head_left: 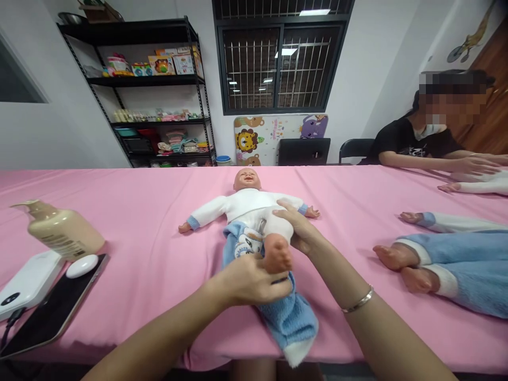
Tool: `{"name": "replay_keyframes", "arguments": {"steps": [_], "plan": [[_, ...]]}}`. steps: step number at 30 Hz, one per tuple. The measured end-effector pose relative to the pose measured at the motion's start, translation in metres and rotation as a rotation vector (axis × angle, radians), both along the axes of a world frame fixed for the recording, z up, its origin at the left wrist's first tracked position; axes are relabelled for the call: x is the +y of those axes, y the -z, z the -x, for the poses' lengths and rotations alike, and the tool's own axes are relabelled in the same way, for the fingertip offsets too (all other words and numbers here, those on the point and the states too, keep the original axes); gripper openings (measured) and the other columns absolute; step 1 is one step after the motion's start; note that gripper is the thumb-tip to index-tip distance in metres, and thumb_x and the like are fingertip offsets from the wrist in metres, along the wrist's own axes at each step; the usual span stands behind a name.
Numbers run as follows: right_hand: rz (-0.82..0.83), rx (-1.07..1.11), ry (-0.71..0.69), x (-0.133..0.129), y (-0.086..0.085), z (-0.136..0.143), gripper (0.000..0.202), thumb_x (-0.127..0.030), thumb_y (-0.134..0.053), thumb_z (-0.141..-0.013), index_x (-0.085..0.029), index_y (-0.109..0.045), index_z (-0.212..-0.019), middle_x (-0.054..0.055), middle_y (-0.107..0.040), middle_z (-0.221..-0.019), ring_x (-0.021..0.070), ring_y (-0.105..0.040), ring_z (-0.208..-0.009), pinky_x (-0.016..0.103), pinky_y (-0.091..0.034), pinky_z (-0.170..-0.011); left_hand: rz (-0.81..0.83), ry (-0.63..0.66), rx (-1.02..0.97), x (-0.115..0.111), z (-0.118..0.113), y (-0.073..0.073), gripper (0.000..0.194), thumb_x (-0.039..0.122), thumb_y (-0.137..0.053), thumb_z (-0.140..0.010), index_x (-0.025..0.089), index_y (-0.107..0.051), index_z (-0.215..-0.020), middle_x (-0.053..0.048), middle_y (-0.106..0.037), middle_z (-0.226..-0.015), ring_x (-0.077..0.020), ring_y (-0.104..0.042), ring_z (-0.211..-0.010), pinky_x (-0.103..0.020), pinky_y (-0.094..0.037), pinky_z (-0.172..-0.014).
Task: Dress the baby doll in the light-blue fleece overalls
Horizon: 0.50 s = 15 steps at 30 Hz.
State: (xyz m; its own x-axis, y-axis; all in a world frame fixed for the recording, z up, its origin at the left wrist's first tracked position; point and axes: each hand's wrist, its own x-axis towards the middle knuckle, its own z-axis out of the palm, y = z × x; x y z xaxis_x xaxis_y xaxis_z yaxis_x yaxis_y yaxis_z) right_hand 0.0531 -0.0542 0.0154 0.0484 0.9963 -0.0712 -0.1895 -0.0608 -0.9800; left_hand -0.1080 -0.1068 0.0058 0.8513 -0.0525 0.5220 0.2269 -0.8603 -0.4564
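Head view shows me the left grip [249, 281] curled around the foot of one baby doll [246, 205], face-up mid-counter [151, 222]; the right grip [302, 230] touches its bare leg, how closed I cannot tell. I count one pair of blue fleece pants [291, 320], one pump bottle [65, 232], one smartphone [51, 312].

The trousers [292, 316] are blue, top [251, 204] white, tablecloth [135, 233] pink.
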Motion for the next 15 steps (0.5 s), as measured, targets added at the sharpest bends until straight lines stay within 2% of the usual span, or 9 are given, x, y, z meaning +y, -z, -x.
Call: {"name": "replay_keyframes", "arguments": {"steps": [2,5,9,11,15], "plan": [[0.015,0.100,-0.051,-0.001,-0.001,0.002,0.068,-0.023,-0.069,-0.064,-0.021,-0.042,-0.126,0.005,-0.062,-0.097,0.0188,-0.062,-0.082,0.030,-0.055,-0.069,-0.055,0.086,-0.052,-0.006,-0.003,-0.006,0.012,0.008,-0.054,-0.076,0.019,-0.059,-0.075,0.004,-0.059,-0.067,-0.0093,-0.049,-0.055,-0.024,-0.041,-0.052],[-0.008,0.063,-0.054,0.004,0.001,-0.003,0.070,-0.021,-0.069,-0.060,-0.020,-0.044,-0.125,0.006,-0.061,-0.103,0.0183,-0.061,-0.085,0.028,-0.054,-0.070,-0.057,0.171,-0.157,-0.014,-0.003,-0.015,0.010,0.010,-0.056,-0.076,0.017,-0.061,-0.072,0.004,-0.060,-0.064,-0.0072,-0.045,-0.049,-0.024,-0.042,-0.050],[-0.143,-0.123,-0.065,0.013,0.012,-0.016,0.069,-0.023,-0.069,-0.059,-0.021,-0.048,-0.124,0.008,-0.054,-0.120,0.0226,-0.055,-0.104,0.033,-0.051,-0.082,-0.012,0.129,-0.384,-0.010,0.004,-0.015,0.015,0.007,-0.056,-0.077,0.017,-0.062,-0.085,0.001,-0.062,-0.070,-0.0089,-0.052,-0.055,-0.023,-0.042,-0.049],[-0.199,-0.180,-0.122,0.015,0.014,-0.020,0.069,-0.024,-0.069,-0.060,-0.021,-0.047,-0.126,0.008,-0.051,-0.125,0.0238,-0.053,-0.108,0.035,-0.049,-0.086,0.168,0.070,-0.476,-0.002,0.006,-0.010,0.018,0.007,-0.057,-0.077,0.018,-0.062,-0.090,0.001,-0.060,-0.071,-0.0088,-0.054,-0.059,-0.022,-0.044,-0.052],[-0.249,-0.233,-0.305,0.012,0.012,-0.020,0.056,-0.038,-0.068,-0.069,-0.023,-0.054,-0.121,0.007,-0.050,-0.128,0.0253,-0.050,-0.115,0.040,-0.043,-0.096,0.732,-0.136,-0.441,0.020,0.007,-0.003,0.011,0.011,-0.058,-0.077,0.019,-0.063,-0.081,0.001,-0.059,-0.075,-0.0097,-0.058,-0.070,-0.021,-0.047,-0.066]]}}
